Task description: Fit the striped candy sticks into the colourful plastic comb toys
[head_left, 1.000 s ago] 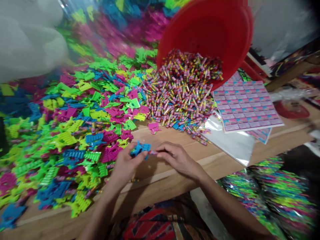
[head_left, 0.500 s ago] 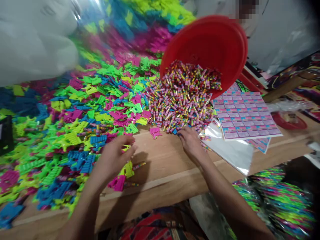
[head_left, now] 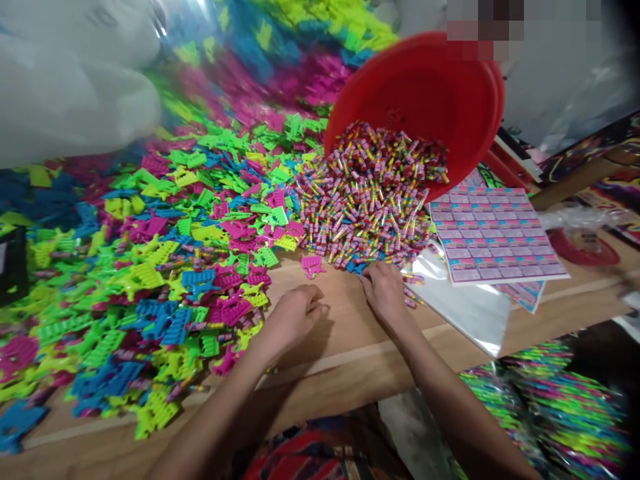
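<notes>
My left hand (head_left: 299, 315) hovers over the bare wood of the table (head_left: 345, 327), its fingers loosely bent and slightly apart, with nothing visible in them. My right hand (head_left: 386, 288) is at the front edge of a heap of small wrapped candy-like sticks (head_left: 370, 193). Its fingers are curled downward, and what they hold, if anything, is hidden. A blue plastic piece (head_left: 356, 268) lies by its fingertips. Between the hands and the heap rests a pink comb-like plastic piece (head_left: 313, 265). Left of my left hand spreads a large pile of neon plastic pieces (head_left: 175, 233).
A tipped red basin (head_left: 425, 87) spills the sticks onto the table. Printed label sheets (head_left: 500, 233) and clear plastic bags (head_left: 465, 300) lie to the right. A red dish (head_left: 585, 250) sits beyond them. Filled bags (head_left: 560, 400) are below the table edge.
My left hand has moved right, from the edge of the neon pile to the bare wood near my right hand. My right hand has shifted slightly, with its fingers more curled.
</notes>
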`<action>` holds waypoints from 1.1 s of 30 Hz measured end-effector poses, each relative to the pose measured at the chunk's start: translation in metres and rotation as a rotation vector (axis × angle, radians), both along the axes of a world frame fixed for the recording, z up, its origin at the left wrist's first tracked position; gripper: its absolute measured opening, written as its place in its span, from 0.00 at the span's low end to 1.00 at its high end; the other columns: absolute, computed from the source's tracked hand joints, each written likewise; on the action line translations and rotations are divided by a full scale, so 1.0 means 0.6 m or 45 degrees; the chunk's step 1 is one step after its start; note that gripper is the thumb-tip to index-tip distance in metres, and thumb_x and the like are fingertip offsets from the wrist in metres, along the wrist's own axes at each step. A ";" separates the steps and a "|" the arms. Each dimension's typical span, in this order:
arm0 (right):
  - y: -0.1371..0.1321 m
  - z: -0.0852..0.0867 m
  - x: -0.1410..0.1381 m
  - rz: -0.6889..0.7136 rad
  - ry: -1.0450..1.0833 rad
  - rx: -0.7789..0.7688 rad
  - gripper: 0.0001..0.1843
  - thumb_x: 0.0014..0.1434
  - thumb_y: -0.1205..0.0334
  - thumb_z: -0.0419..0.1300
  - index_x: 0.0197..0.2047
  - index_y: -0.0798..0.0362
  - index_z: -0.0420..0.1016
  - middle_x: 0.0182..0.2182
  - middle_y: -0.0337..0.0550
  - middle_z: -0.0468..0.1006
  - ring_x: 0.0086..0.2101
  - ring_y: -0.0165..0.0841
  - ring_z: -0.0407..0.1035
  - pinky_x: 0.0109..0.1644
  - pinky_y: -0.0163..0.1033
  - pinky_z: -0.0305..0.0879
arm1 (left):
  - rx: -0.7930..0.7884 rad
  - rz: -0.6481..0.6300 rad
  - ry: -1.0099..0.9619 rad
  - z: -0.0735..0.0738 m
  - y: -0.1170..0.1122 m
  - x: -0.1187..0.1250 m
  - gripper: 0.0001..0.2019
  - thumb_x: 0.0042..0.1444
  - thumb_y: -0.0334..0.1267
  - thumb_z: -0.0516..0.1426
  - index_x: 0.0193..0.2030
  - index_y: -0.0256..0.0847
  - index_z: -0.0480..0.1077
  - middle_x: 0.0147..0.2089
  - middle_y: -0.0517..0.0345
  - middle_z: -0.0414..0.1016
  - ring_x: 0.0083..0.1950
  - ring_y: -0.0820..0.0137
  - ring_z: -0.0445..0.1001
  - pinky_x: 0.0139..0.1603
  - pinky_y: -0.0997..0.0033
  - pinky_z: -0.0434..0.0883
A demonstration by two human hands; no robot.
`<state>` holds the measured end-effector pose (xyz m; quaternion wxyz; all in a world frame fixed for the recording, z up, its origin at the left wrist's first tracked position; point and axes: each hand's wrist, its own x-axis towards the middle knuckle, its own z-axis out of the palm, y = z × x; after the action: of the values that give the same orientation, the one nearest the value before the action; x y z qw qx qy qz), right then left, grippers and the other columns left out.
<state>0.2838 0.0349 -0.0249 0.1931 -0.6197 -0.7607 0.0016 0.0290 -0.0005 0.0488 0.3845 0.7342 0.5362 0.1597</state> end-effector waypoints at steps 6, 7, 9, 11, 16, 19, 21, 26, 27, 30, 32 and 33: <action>-0.015 0.013 -0.004 0.244 0.081 -0.132 0.09 0.66 0.63 0.57 0.36 0.50 0.78 0.39 0.47 0.78 0.43 0.43 0.67 0.48 0.46 0.61 | 0.005 0.026 -0.020 -0.017 0.005 0.003 0.09 0.60 0.36 0.57 0.45 0.36 0.74 0.43 0.46 0.80 0.43 0.60 0.77 0.42 0.65 0.68; -0.014 0.016 -0.004 0.276 0.096 -0.150 0.09 0.67 0.63 0.57 0.37 0.50 0.78 0.39 0.46 0.78 0.42 0.42 0.68 0.48 0.45 0.61 | 0.022 0.016 -0.017 -0.020 0.007 0.006 0.09 0.60 0.36 0.57 0.45 0.36 0.74 0.43 0.46 0.80 0.43 0.60 0.77 0.42 0.65 0.68; -0.006 0.018 -0.004 0.266 0.143 -0.135 0.09 0.68 0.62 0.55 0.41 0.50 0.78 0.41 0.46 0.79 0.44 0.42 0.68 0.49 0.46 0.62 | 0.067 -0.008 -0.016 -0.027 0.013 0.018 0.09 0.60 0.35 0.56 0.46 0.36 0.74 0.43 0.46 0.80 0.43 0.60 0.77 0.43 0.65 0.69; 0.008 0.016 -0.002 0.211 0.194 -0.089 0.10 0.67 0.63 0.54 0.45 0.52 0.78 0.45 0.50 0.78 0.46 0.44 0.68 0.51 0.48 0.62 | 0.139 -0.047 -0.020 -0.035 0.020 0.036 0.10 0.60 0.33 0.56 0.47 0.36 0.73 0.45 0.45 0.79 0.46 0.59 0.76 0.47 0.63 0.70; 0.040 0.005 0.001 0.185 0.239 -0.062 0.13 0.64 0.68 0.54 0.45 0.52 0.79 0.44 0.52 0.78 0.45 0.46 0.68 0.51 0.50 0.62 | 0.411 -0.302 -0.094 -0.066 0.046 0.094 0.17 0.61 0.27 0.52 0.56 0.36 0.70 0.59 0.42 0.74 0.61 0.57 0.69 0.62 0.55 0.65; 0.042 0.009 0.001 0.155 0.273 -0.017 0.11 0.64 0.66 0.55 0.42 0.52 0.79 0.40 0.51 0.79 0.43 0.46 0.68 0.50 0.50 0.61 | 0.511 -0.354 0.008 -0.088 0.055 0.115 0.21 0.62 0.30 0.53 0.62 0.36 0.65 0.67 0.43 0.67 0.68 0.53 0.60 0.66 0.48 0.60; 0.035 0.017 0.005 0.136 0.309 0.020 0.10 0.64 0.65 0.55 0.42 0.51 0.78 0.40 0.49 0.79 0.43 0.45 0.69 0.50 0.50 0.61 | 0.517 -0.331 0.111 -0.098 0.052 0.114 0.18 0.62 0.32 0.55 0.60 0.37 0.68 0.65 0.44 0.68 0.68 0.50 0.58 0.65 0.45 0.59; -0.002 0.032 0.018 0.081 0.400 0.055 0.09 0.66 0.60 0.55 0.44 0.51 0.76 0.40 0.49 0.80 0.43 0.44 0.70 0.49 0.48 0.63 | 0.491 -0.261 0.189 -0.104 0.023 0.076 0.08 0.61 0.38 0.59 0.46 0.40 0.73 0.55 0.46 0.74 0.61 0.51 0.63 0.61 0.47 0.61; -0.011 0.033 0.017 0.083 0.412 0.044 0.09 0.66 0.60 0.56 0.44 0.51 0.76 0.40 0.48 0.80 0.43 0.44 0.70 0.48 0.48 0.64 | 0.477 -0.216 0.197 -0.103 0.018 0.068 0.08 0.61 0.39 0.60 0.45 0.40 0.73 0.53 0.46 0.74 0.60 0.51 0.64 0.59 0.49 0.62; -0.035 0.036 0.005 0.106 0.460 -0.014 0.08 0.67 0.59 0.56 0.43 0.50 0.76 0.39 0.47 0.80 0.43 0.43 0.71 0.48 0.47 0.64 | 0.469 -0.102 0.204 -0.102 0.012 0.058 0.18 0.57 0.43 0.64 0.51 0.39 0.69 0.56 0.46 0.71 0.56 0.53 0.66 0.56 0.52 0.65; -0.047 0.038 -0.012 0.130 0.527 -0.073 0.08 0.67 0.59 0.56 0.43 0.50 0.75 0.39 0.46 0.79 0.42 0.43 0.72 0.48 0.47 0.64 | 0.487 -0.087 0.211 -0.105 0.014 0.060 0.26 0.55 0.43 0.65 0.58 0.38 0.65 0.60 0.44 0.68 0.58 0.52 0.65 0.57 0.52 0.65; -0.052 0.039 -0.021 0.141 0.573 -0.101 0.08 0.68 0.59 0.55 0.44 0.50 0.75 0.38 0.46 0.79 0.41 0.42 0.72 0.47 0.47 0.64 | 0.491 -0.088 0.224 -0.107 0.017 0.063 0.27 0.56 0.42 0.65 0.60 0.37 0.64 0.61 0.43 0.67 0.59 0.52 0.65 0.58 0.52 0.65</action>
<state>0.2714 0.0035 -0.0018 0.3329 -0.5680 -0.7308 0.1804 0.0667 0.0095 -0.0152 0.1938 0.8232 0.5018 0.1815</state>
